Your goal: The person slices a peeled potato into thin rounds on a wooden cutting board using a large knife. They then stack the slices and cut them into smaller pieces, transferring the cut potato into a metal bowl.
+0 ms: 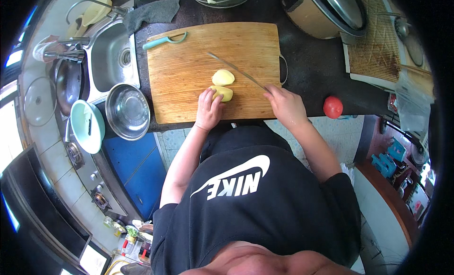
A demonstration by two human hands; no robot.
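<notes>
Two pieces of peeled potato lie on a wooden cutting board (177, 83). My left hand (210, 110) grips the near potato piece (226, 94), its fingers over the left end. Just beyond it, the far potato piece (223, 77) rests untouched with a pale face upward. My right hand (286, 104) holds a knife (241, 72) by its handle, which the fist hides. The blade is seen nearly edge-on, slanting toward the far left, to the right of both pieces and apart from them. A light-blue peeler (159, 43) lies at the board's far left corner.
A tomato (333, 107) sits near the counter's front edge at right. Left are a metal basin (128, 111), a mint-green bowl (84, 126) and a sink (110, 58). A lidded pot (312, 19) stands far right, a plate (230, 3) at the back.
</notes>
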